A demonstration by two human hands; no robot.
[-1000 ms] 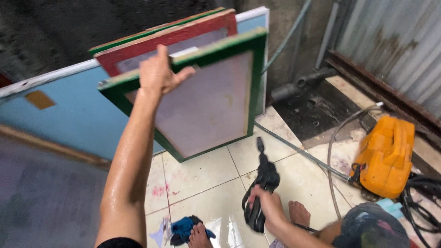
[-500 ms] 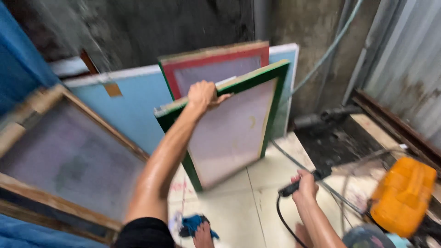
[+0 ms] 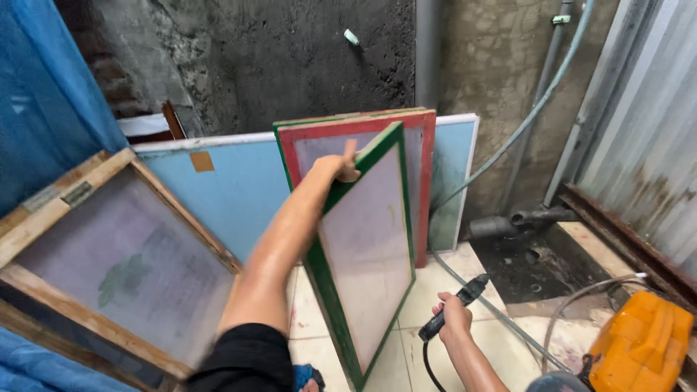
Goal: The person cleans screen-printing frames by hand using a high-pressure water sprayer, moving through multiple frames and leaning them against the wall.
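The rough dark wall (image 3: 290, 58) fills the back, and a pale blue board (image 3: 232, 196) leans along its foot. Against that board stands a red-framed screen (image 3: 425, 189), upright and at rest. In front of it is the green-framed screen (image 3: 363, 254), standing on its lower corner on the tiled floor (image 3: 435, 290), turned partly edge-on and tilted. On the near left a bare wooden-framed screen (image 3: 109, 268) leans, its mesh showing a faint greenish patch. At the lower right sits an orange washer unit (image 3: 639, 348).

The green screen's mesh looks pale and mostly plain, though whether it is wet cannot be told; by the look of it, the washing is not yet under way, since no water shows.

The left hand (image 3: 337, 168) is curled over the green frame's top edge, fingers wrapped and thumb up, steadying it. The right hand (image 3: 454, 319) is closed round a black spray gun (image 3: 454, 308), nozzle aimed up toward the screen's lower half, hose trailing down.
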